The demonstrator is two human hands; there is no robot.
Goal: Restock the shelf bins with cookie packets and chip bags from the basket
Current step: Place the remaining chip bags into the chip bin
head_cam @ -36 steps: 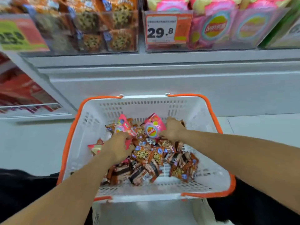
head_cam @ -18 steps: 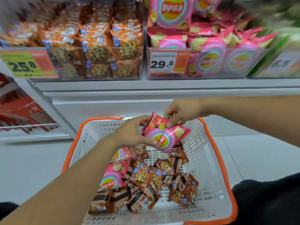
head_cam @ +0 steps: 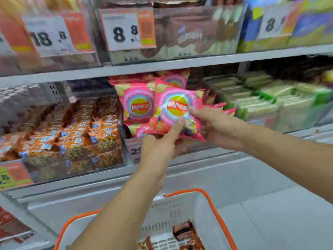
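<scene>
Both hands hold up one pink chip bag with a yellow and red logo, in front of the chip bin on the middle shelf. My left hand grips its lower edge from below, forefinger stretched up the front. My right hand pinches its right side. More pink chip bags stand behind it in the bin. Left of that, a clear bin holds orange cookie packets. The white basket with an orange rim sits low in view, with brown packets inside.
Green-and-white packs fill the bin to the right. The upper shelf carries price tags reading 18.8 and 8.8 and brown packs. A grey shelf base and pale floor lie behind the basket.
Both hands lifted the pink chip bag out of the basket and up to the chip bin. The view tilted upward from the basket to the shelves.
</scene>
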